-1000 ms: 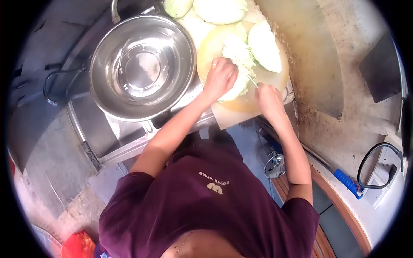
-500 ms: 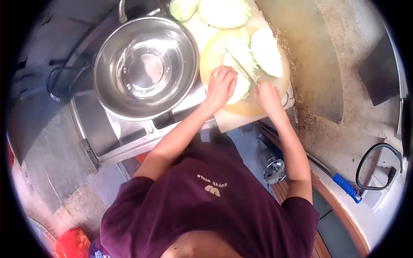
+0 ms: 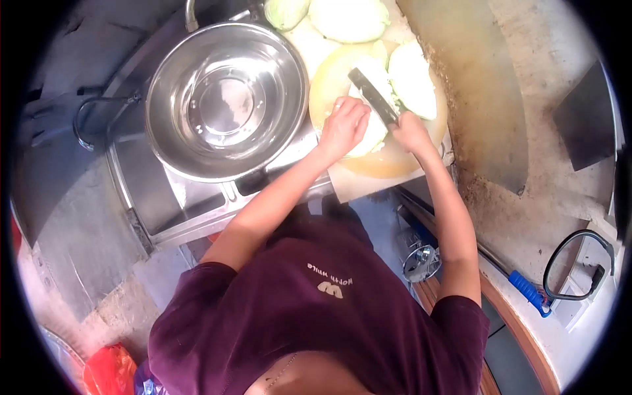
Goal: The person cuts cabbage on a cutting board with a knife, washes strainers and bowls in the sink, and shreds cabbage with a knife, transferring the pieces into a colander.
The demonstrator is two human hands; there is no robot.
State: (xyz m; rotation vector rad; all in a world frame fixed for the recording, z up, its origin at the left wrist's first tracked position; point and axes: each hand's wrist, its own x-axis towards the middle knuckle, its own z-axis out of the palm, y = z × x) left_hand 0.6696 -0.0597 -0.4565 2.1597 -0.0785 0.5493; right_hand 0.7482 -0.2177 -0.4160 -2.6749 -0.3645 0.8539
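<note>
My right hand (image 3: 411, 131) grips the handle of a kitchen knife (image 3: 372, 95), its broad dark blade turned flat side up over the cabbage. With fingers curled, my left hand (image 3: 345, 125) holds down the cut piece of cabbage (image 3: 370, 143) to the left of the blade. Bright glare washes out the detail of the cut leaves. Both hands work above a round yellowish cutting board (image 3: 392, 166). A pale cabbage half (image 3: 413, 82) lies on the board's right side, beyond the knife.
A large steel basin (image 3: 227, 170) stands on the metal counter to the left. Behind the board sit a big cabbage (image 3: 349, 18) and a smaller one (image 3: 286, 12). A stained wall panel (image 3: 487, 99) rises close on the right. A blue-handled tool (image 3: 526, 289) lies at lower right.
The knife blade has tipped from edge-on to showing its flat face. My left hand stays on the cabbage with its fingers curled tighter. The whole view has shifted slightly.
</note>
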